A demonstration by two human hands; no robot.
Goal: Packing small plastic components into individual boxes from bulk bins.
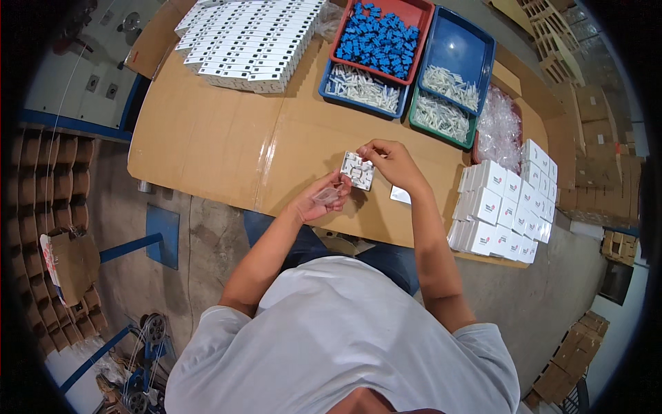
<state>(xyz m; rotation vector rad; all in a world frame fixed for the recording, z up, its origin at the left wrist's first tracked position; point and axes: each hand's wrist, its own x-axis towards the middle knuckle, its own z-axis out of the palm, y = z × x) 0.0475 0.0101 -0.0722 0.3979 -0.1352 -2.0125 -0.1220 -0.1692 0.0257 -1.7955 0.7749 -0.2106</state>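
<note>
A white square plate [357, 171] with a moulded, ribbed face lies in front of me, close to the table's near edge. My left hand [324, 196] is curled palm up at its left side, with a small clear plastic bag or piece [326, 196] in the fingers. The fingertips there reach the plate's left edge. Over the plate's far edge, my right hand [387, 160] has thumb and forefinger pinched together; what they hold, if anything, is too small to name. Beside my right wrist lies a small white box or plate [400, 194], partly covered by the forearm.
Cardboard covers the table [221, 148]. Stacked white boxes stand far left [252, 45] and at right [503, 210]. Beyond my hands are a red tray [335, 56] of blue parts, blue trays [452, 48] and a green tray [441, 132] of clear-white pieces, and clear bags [498, 131].
</note>
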